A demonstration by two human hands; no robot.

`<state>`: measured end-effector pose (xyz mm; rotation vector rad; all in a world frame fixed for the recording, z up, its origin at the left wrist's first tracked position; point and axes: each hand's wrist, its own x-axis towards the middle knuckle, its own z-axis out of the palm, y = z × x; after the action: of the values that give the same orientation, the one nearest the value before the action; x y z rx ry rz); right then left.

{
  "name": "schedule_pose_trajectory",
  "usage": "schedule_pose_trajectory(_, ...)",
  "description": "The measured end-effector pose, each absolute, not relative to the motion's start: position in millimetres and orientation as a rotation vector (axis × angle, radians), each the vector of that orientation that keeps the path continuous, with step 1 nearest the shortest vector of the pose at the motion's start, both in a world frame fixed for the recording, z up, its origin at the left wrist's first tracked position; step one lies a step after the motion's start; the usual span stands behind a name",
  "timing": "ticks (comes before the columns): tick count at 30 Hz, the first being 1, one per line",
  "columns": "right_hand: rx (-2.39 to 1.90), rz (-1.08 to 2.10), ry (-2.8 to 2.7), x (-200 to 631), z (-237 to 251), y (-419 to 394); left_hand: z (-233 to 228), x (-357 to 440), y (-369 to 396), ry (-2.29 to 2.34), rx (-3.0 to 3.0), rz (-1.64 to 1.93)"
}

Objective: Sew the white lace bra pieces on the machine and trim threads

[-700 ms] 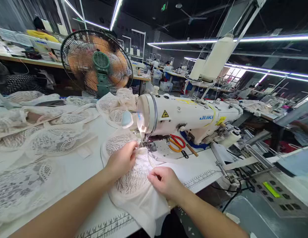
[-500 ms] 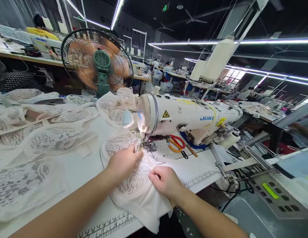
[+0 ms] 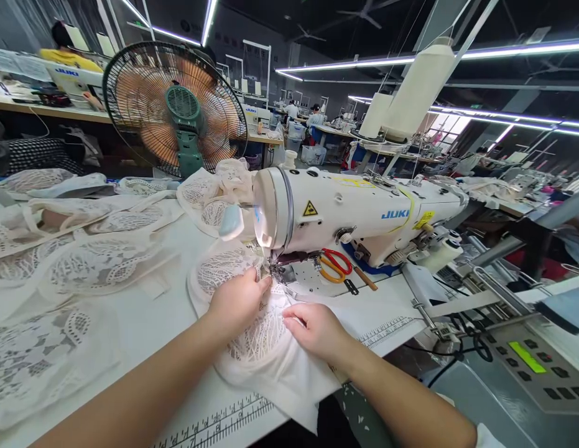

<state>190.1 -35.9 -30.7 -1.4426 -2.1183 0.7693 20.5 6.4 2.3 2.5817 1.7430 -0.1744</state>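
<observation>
Two hands: In the head view, clock from the nose (image 3: 270,208) of the sewing machine (image 3: 359,202), the left hand (image 3: 237,303) is at 7, thumb and fingers closed on the bra (image 3: 254,342). The right hand (image 3: 312,330), at 5, pinches its edge.
Bra: It lies at 6 o'clock on the table (image 3: 135,323), one corner over the rim.
How far: The sewing looks partway. Lace reaches up under the nose, and plain cloth spreads toward us. The stitches are too small to see.
Pile: More bras (image 3: 96,264) lie at 9 o'clock. I cannot tell if they are done or waiting.
Bins: Bins (image 3: 296,132) sit far off at 1 o'clock. I cannot tell what is in them.
Scissors: The scissors (image 3: 333,266) lie at 4 o'clock, away from both hands.
</observation>
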Motion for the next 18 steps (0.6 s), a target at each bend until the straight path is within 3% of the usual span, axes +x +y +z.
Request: schedule_pose_trajectory(18,-1.555,0.666,-2.289,189,-15,-25,9,4,10,1.783,2.526,-0.044)
